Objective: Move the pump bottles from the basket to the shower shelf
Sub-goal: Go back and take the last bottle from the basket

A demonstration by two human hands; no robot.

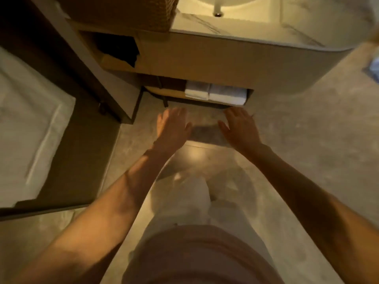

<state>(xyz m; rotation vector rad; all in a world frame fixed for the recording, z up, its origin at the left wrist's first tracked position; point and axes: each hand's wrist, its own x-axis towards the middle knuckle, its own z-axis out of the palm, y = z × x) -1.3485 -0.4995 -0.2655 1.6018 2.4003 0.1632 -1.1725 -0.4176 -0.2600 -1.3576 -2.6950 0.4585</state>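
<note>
A woven brown basket (131, 11) stands on the vanity counter at the top left; its inside is cut off by the frame edge, so no pump bottles show. My left hand (172, 127) and my right hand (240, 128) are both stretched out in front of me, palms down, fingers apart, holding nothing. They hover over the floor just below the vanity's lower shelf, far beneath the basket. No shower shelf is visible.
The rounded vanity (225, 62) with a white basin (219, 7) fills the top. Folded white towels (217, 93) lie on its lower shelf. A dark open cubby (117, 48) sits under the basket. A white raised surface (26, 124) lies left. Stone floor (307, 140) stretches right.
</note>
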